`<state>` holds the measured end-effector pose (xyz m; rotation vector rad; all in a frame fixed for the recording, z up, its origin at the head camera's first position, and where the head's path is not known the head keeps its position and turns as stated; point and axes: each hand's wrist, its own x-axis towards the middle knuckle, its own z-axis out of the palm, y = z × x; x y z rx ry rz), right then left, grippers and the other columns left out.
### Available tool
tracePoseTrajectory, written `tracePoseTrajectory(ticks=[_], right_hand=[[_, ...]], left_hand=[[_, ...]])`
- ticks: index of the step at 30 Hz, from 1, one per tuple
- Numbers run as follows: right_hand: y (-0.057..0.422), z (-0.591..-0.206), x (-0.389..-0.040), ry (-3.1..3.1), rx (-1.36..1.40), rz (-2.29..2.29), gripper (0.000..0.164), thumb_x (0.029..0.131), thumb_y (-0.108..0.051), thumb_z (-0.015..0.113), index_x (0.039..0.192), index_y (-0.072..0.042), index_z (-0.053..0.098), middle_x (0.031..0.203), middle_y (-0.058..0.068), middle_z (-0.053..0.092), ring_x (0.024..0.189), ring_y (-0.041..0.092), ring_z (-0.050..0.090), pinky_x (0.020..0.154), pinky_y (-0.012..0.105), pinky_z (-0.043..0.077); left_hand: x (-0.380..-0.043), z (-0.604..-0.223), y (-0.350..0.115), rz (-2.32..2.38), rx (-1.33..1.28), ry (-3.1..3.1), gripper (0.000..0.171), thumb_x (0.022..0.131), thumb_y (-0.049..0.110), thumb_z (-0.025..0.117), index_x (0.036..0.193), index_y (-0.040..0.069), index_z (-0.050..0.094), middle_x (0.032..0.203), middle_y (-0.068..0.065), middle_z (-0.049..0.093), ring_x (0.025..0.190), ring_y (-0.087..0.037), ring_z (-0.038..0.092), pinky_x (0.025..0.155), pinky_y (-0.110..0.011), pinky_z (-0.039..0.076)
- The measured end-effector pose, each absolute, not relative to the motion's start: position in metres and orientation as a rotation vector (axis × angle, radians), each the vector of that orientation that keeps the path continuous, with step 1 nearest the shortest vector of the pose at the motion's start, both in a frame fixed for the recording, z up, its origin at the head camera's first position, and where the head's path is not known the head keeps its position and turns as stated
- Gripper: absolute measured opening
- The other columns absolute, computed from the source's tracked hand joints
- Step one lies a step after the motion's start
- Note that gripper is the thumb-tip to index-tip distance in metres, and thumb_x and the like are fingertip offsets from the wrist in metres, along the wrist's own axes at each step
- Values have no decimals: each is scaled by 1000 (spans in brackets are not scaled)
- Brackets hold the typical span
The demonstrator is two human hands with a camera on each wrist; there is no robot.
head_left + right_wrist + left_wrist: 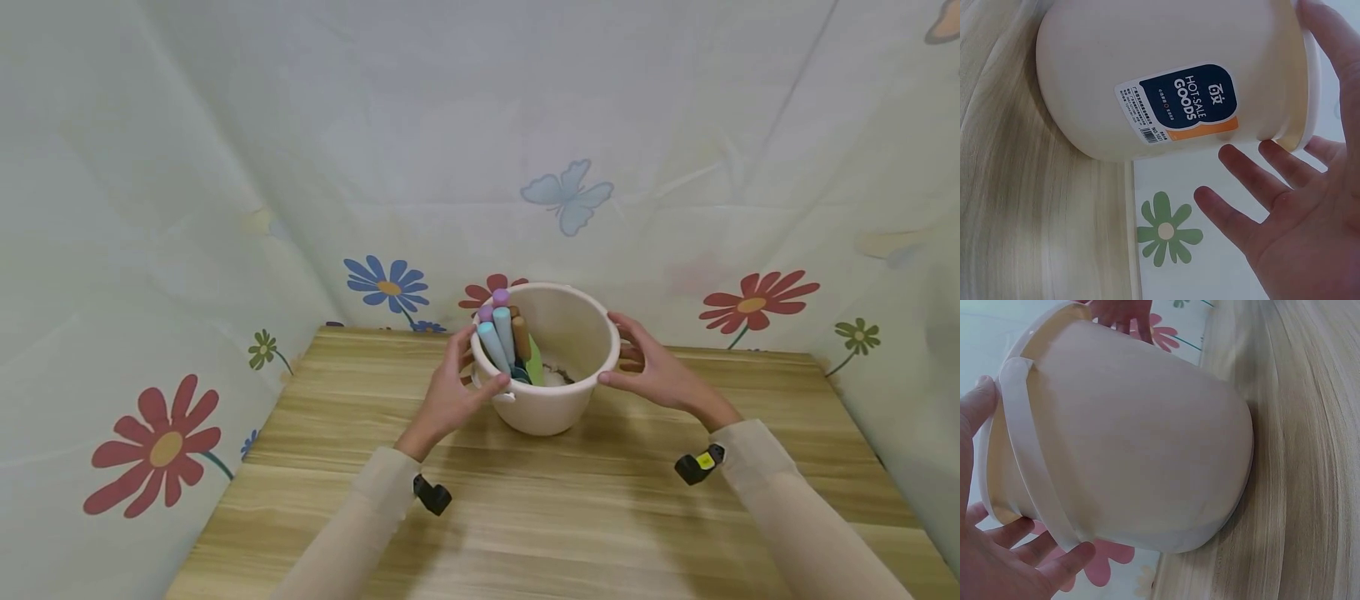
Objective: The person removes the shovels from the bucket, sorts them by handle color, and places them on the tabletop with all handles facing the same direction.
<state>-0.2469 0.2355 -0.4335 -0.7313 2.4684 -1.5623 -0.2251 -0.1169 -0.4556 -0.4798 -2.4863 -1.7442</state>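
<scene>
A cream plastic bucket [543,412] stands upright on the wooden table, its inside partly in view from above. My left hand [455,387] holds the left side of its rim, thumb at the near edge; in the left wrist view the fingertips reach the strap-like handle [1035,456]. Opposite it, my right hand [660,371] holds the rim with its thumb in front and spread fingers behind. Inside, against the left wall, lean several thick marker-like sticks [503,333] in light blue, purple and brown, beside a flat green piece [534,363].
A blue and orange label [1188,103] is stuck on the bucket's right side. The wood-grain table [555,517] ends at a pale curtain [450,125] printed with flowers and butterflies, which hangs behind and at both sides.
</scene>
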Motion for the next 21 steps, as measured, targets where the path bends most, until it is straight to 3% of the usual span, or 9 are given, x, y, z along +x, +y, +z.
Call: tracePoseTrajectory(ticks=[5,12,21], right_hand=[[235,-435,-247,2442,-736,-1594,96,93,-16,78,165,-17,14,161,21,31,139,44,46,109,62,39],[234,-435,-244,2412,-707,-1622,96,93,-13,78,165,-17,14,161,24,29,138,47,47,103,51,49],[228,-434,-246,2406,-704,-1634,97,92,-13,79,165,-18,15,161,23,29,138,48,46,106,55,45]], left_hand=[[-225,-455,-117,-1747,-470,-2491,91,88,50,79,159,31,26,158,-1,39,141,-36,45,105,-60,46],[-225,-457,-116,-1774,-473,-2482,90,89,46,80,159,33,26,158,1,40,141,-36,45,103,-59,48],[-224,-456,-119,-1760,-451,-2479,91,88,47,80,160,32,26,160,-3,39,142,-38,44,106,-61,44]])
